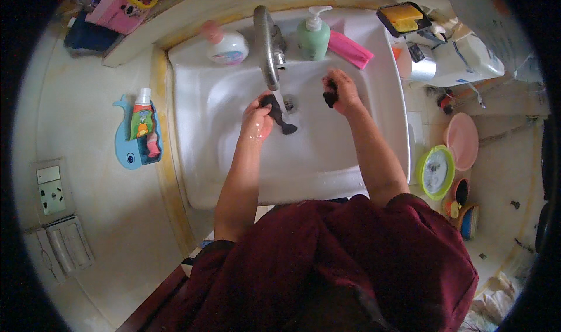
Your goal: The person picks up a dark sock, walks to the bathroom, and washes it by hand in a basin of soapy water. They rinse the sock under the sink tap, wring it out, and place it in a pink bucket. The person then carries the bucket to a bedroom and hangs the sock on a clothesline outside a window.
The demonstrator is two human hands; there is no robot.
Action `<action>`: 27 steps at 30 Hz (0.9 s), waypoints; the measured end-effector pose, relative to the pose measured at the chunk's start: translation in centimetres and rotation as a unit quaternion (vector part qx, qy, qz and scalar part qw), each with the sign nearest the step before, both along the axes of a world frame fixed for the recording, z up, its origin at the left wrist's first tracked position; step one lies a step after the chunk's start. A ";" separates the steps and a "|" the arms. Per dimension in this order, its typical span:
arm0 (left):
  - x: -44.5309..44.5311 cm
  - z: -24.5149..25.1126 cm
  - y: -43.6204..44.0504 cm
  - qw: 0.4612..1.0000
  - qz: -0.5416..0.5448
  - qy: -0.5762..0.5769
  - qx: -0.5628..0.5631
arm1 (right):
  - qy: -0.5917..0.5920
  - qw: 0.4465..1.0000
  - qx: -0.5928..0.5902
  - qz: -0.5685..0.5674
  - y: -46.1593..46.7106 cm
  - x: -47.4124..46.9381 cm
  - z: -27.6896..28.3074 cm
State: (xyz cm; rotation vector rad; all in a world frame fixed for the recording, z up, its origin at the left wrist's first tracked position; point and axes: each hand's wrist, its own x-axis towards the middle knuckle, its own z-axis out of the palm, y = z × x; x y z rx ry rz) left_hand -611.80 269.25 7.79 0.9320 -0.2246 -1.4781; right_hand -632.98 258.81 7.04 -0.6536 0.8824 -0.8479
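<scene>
Water runs from a metal faucet (266, 47) into a white washbasin (307, 156). Under the stream my left hand (257, 120) grips a dark, wet piece of cloth (277, 113), perhaps a small sock, whose end hangs toward the basin floor. My right hand (342, 90) is closed around another dark cloth (330, 96), bunched up at the basin's right side and apart from the water. Part of the drain (288, 104) shows just beyond the stream.
On the basin's back ledge stand a white pump bottle (227, 47), a green pump bottle (313, 38) and a pink bar-shaped object (350, 49). A black soap dish (404, 20) sits at the back right corner. A blue whale-shaped holder (127, 143) hangs left; a green basin (435, 172) lies lower right.
</scene>
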 end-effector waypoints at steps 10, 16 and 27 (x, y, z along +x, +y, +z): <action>-3.6 1.8 -0.4 0.912 0.000 -0.403 -0.073 | 0.116 0.978 -0.072 0.160 3.8 3.7 2.0; -2.9 2.1 0.7 0.962 -0.013 -0.264 0.064 | 0.106 0.973 -0.095 0.182 3.9 3.0 2.3; -4.1 3.4 1.4 0.994 -0.010 -0.110 0.018 | 0.264 0.884 -0.295 0.249 4.2 3.1 4.4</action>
